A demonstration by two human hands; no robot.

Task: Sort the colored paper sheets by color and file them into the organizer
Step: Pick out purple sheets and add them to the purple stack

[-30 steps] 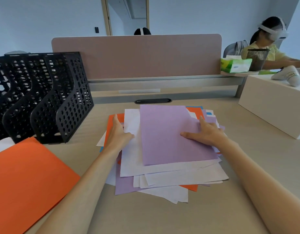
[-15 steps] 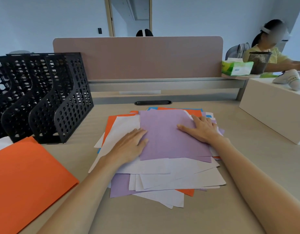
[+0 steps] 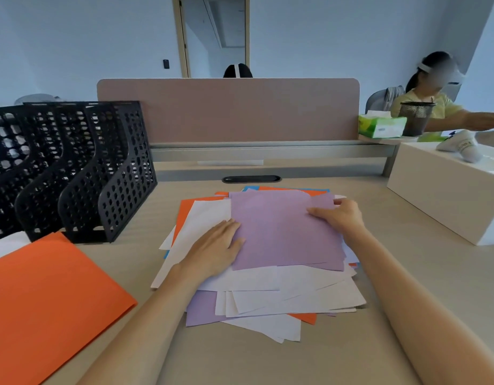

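Organizer (image 3: 73, 168) at surface's left edge, orange sheet (image 3: 45, 295) in front of it. Pile (image 3: 268, 301) mid-surface. Left hand (image 3: 215, 248) flat, fingers together, pressing the pile, tips on top purple sheet (image 3: 284, 232). Right hand (image 3: 340, 218) pinches its far right corner. Risk: left fingertips pin the sheet, so lifting creases it or drags sheets below. Half a second ago right hand lay flat.

We stretch both bare forearms forward. Our left hand (image 3: 215, 251) lies flat, palm down, fingers straight and close together, pointing ahead and slightly right. Our right hand (image 3: 341, 218) stretches its thumb leftward on top and curls its fingers, pinching the purple sheet (image 3: 282, 232) at its right edge.
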